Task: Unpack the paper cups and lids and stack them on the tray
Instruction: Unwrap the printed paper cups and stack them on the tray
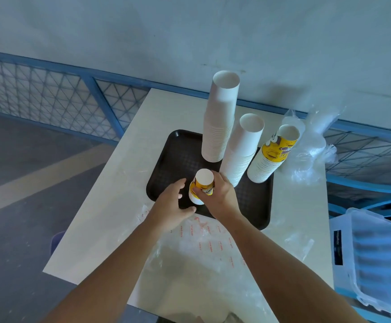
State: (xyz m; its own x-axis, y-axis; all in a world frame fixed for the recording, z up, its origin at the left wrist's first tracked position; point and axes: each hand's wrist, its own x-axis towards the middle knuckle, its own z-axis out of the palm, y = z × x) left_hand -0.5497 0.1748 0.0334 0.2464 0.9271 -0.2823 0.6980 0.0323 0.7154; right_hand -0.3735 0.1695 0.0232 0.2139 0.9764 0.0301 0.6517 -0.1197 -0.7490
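Three tall cup stacks stand on the black tray (173,155) in my feed. The tallest white stack (220,122) is at the far edge and the second white stack (241,148) is just right of it. The printed yellow stack (271,157) is on the tray's far-right corner. Rims bunch at the bottom of each.

R hand (220,197) grips a short printed stack (202,183) round its side, fingers wrapped on the yellow band. It's approx mid-tray, nearer me than the tall ones. Can't tell if its foot touches the tray.

L hand (171,203) holds nothing, fingers spread & relaxed. It's just left of the short printed stack w/ a small gap, over the tray's near-left edge.

Tray rests on a pale table (110,217). A clear plastic bag (313,141) lies behind the printed yellow stack at the table's far right; contents hazy, poss. lids. An empty wrap (208,241) w/ red print lies flat on the table near me, partly under my forearms. A clear lidded box (376,257) sits off the table's right side.
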